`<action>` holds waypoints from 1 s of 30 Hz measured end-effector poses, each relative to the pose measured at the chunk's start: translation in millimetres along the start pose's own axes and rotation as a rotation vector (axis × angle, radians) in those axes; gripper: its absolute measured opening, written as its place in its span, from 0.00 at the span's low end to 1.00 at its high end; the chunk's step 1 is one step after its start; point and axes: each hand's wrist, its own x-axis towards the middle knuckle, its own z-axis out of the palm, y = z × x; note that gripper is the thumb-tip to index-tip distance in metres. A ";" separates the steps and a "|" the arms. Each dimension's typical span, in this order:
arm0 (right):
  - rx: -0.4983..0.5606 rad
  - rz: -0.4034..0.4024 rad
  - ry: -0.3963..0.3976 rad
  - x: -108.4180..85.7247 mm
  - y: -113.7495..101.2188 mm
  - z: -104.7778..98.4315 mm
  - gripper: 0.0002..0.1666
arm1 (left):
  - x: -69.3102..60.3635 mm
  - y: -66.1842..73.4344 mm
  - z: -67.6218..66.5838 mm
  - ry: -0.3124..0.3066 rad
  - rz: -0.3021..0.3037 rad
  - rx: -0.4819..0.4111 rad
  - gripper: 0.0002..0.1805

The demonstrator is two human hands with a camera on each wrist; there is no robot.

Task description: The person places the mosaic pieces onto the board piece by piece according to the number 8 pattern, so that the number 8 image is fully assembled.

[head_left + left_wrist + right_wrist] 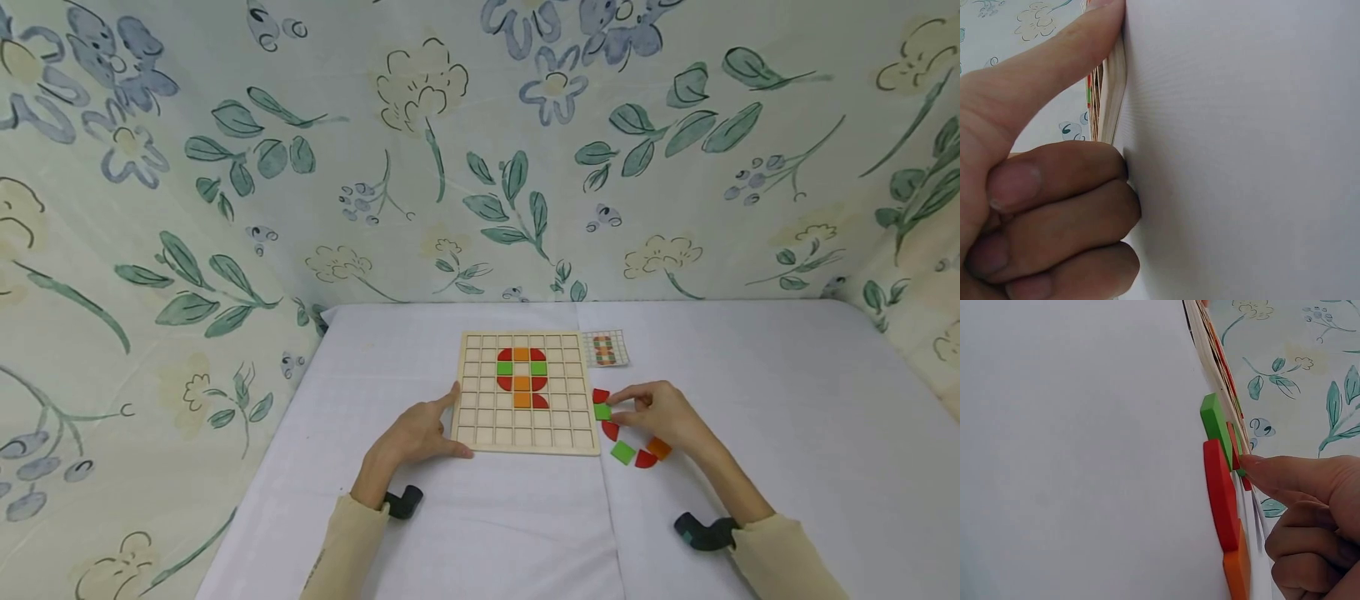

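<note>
A square wooden grid board (482, 437) lies on the table, with red, green and orange tiles in its upper middle. At its lower left corner is my left hand (416, 433), index finger at the left edge and thumb at the bottom edge; the left wrist view shows its other fingers (1072, 187) curled. Right of the board, my right hand (667, 412) holds a green square tile (602, 412) between thumb and index finger, between two red tiles. The right wrist view shows fingertips (1250, 464) at that tile, partly hidden behind other tiles.
A small pattern card (606, 348) lies against the board's upper right edge. Below the right hand are another green tile (622, 452), a red tile (646, 459) and an orange tile (659, 448). Patterned cloth (480, 167) hangs behind the white-covered table (525, 525).
</note>
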 end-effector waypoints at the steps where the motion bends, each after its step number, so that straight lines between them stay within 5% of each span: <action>1: -0.003 0.001 0.003 -0.1 -0.1 -0.1 0.17 | 0.1 -0.2 0.2 0.000 0.000 -0.001 0.66; 21: -0.080 0.023 0.003 0.4 5.1 -9.3 0.18 | -0.2 -0.9 1.0 0.003 -0.004 0.007 0.66; 30: -0.104 0.006 0.062 1.4 8.4 -7.0 0.19 | 1.1 -0.2 0.6 -0.002 -0.008 0.021 0.66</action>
